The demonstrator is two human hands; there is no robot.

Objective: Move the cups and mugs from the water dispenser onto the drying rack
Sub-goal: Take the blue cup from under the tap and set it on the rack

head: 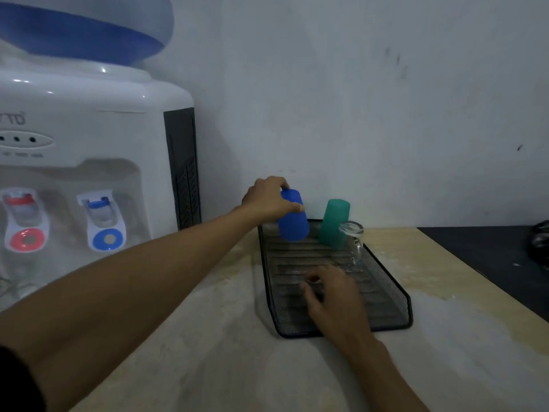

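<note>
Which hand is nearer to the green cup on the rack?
Left. The left hand grips the blue cup beside the green cup; the right hand rests lower, over the rack's front part.

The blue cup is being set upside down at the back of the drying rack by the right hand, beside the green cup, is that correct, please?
Not quite: the head view shows the left hand holding the blue cup, not the right. The rest stands: it is upside down at the back of the drying rack, beside the green cup.

Pantry or office break corner; water dispenser on counter; mesh drying rack; bare wall
</note>
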